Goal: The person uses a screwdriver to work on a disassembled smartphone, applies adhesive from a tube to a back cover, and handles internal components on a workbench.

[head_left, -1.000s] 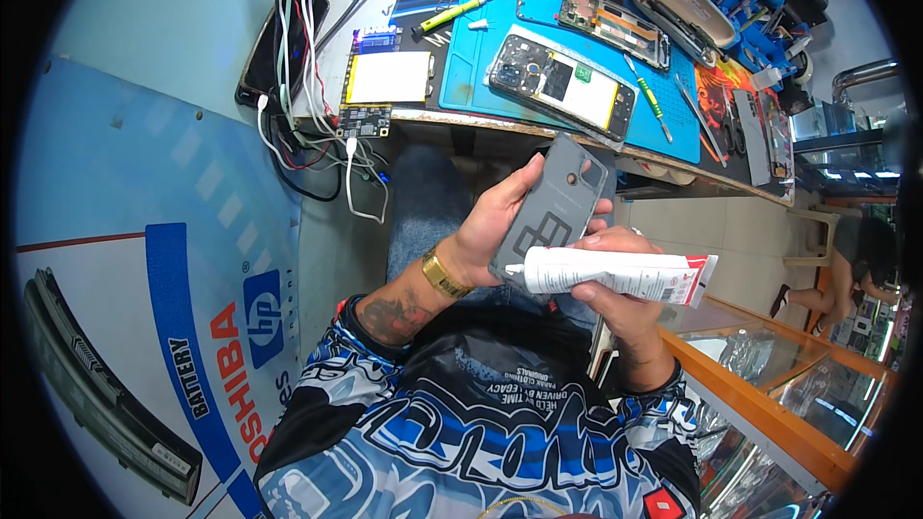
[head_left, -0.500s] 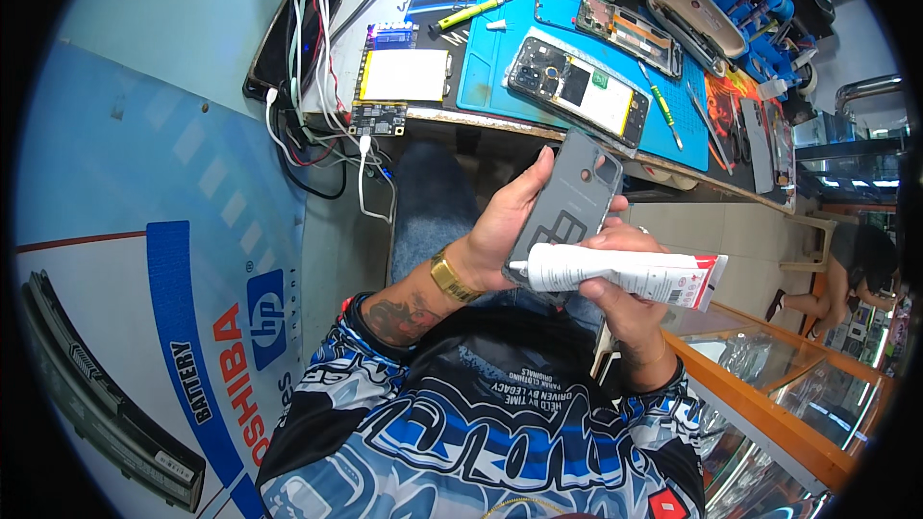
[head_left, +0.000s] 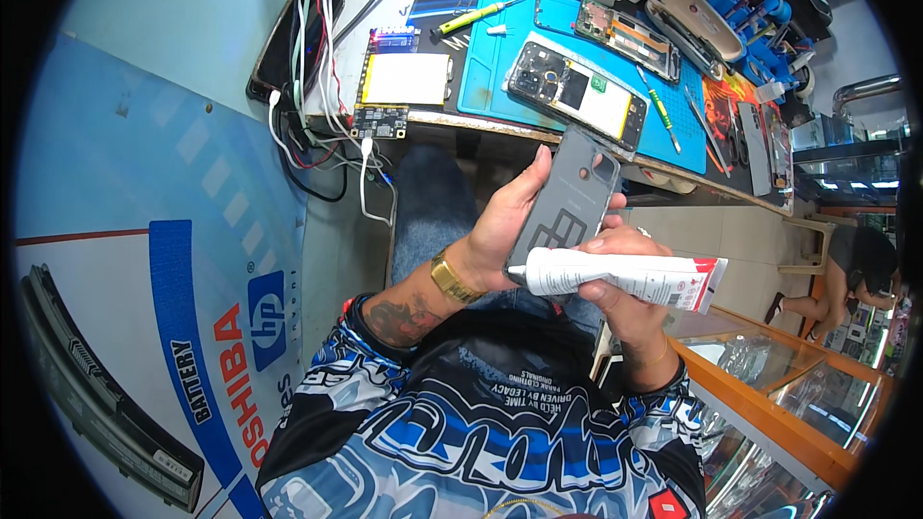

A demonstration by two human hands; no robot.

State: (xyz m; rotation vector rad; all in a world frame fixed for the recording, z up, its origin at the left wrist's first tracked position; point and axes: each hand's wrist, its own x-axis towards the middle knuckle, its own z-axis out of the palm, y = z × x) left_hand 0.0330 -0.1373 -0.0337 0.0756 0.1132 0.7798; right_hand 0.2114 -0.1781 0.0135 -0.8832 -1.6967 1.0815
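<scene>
A: How might that grey back cover (head_left: 567,194) handle?
B: Probably light, fairly stiff, a bit slippery; best gripped by its long edges. The left hand (head_left: 490,235) is curled round it, thumb along one side, just short of the desk's (head_left: 452,119) front edge
A: And the white tube (head_left: 615,275)?
B: Likely soft; the right hand's (head_left: 623,300) fingers are closed about its middle
A: Room?
B: Some above the lap (head_left: 433,194); ahead, the opened phone (head_left: 580,96) crowds that front edge
</scene>
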